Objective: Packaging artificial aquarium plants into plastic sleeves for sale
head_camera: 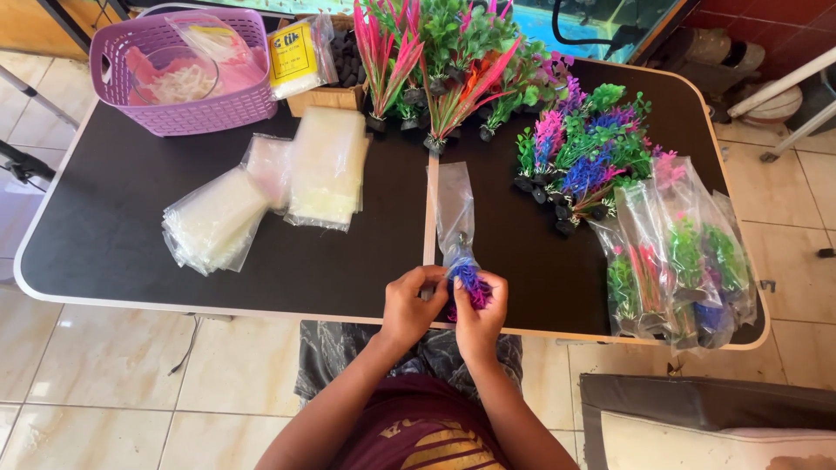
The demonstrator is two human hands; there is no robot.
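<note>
**Plant in bag, held at the near edge of the table**

Plant (471, 283): small, plastic, blue and purple, gripped between both hands just over the near edge of the table, about midway along it. Its lower part sits in the mouth of a clear bag (454, 209), which lies flat on the table and runs away from the hands toward the far edge.

Table (122, 191): black top, pale rim, rounded corners; a seam runs from near edge to far edge at the middle.

Basket (252, 104): lilac, slotted walls, at the far left corner; holds clear packets with pink and white contents.

Loose plants, tall (453, 52): pink, green and orange, on dark bases, bunched along the far edge at the middle.

Loose plants, short (583, 157): green, purple, pink and blue, heaped right of the seam, toward the far right.

Bagged plants (679, 252): a pile of filled clear bags at the near right corner, touching the short heap.

Empty bags (326, 170): one stack left of the seam; a second stack (213, 222) nearer the left edge, the two joined by a few loose bags.

Box (335, 91): cardboard, at the far edge beside the basket, with dark pieces inside and a yellow packet (294, 59) leaning on it.

Left hand (409, 305): fingers curled shut around the bag mouth and the plant's left side.

Right hand (481, 318): fingers closed on the plant from the right, touching the left hand.
</note>
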